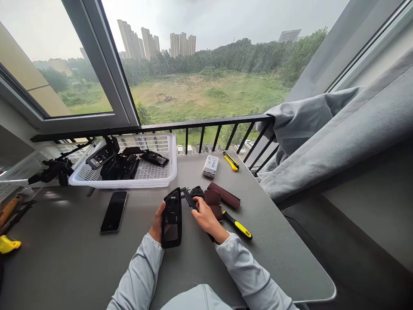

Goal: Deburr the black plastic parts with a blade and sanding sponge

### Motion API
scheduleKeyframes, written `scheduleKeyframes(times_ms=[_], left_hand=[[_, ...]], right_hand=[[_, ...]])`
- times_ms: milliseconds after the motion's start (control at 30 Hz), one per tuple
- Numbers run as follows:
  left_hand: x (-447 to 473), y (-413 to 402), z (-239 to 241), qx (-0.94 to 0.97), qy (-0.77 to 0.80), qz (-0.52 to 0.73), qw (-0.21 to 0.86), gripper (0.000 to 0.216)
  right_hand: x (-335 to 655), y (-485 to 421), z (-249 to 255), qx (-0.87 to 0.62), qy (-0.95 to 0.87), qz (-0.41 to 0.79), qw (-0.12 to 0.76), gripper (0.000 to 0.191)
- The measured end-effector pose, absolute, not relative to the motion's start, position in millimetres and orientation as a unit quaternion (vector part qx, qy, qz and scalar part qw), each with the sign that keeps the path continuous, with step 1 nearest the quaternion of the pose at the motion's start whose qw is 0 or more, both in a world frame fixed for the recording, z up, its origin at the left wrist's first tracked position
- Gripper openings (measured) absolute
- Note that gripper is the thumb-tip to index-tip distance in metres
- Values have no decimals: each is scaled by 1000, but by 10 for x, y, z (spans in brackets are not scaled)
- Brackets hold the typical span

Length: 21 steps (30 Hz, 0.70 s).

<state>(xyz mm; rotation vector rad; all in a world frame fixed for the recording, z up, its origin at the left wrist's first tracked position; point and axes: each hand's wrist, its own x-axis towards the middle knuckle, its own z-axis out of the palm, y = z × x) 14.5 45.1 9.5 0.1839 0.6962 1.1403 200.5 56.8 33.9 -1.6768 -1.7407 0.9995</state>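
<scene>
Tall windows look down on a grey desk (pixel 64 258), and at the left a white plastic basket (pixel 171 172) is seen loaded with black plastic parts (pixel 120 167), a phone (pixel 113 212) lying just below it. At centre, a black plastic casing (pixel 171 217) is gripped upright by the left hand (pixel 157 223), while a caliper (pixel 190 200) is pinched in the right hand (pixel 206 214), its jaws at the casing's edge. Brown sanding pads (pixel 224 194) and a yellow-handled screwdriver (pixel 238 224) are laid just to the right.
</scene>
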Motion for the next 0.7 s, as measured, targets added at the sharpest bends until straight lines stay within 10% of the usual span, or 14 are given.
scheduleKeyframes(times_ms=[333,700], left_hand=[[197,421,98,96,384,499,771,17],[255,367,210,117,423,418,795,17]], right_hand=[[2339,581,297,-522,-548,504,417,47],[2382,445,377,-515,-631,432,387,40]])
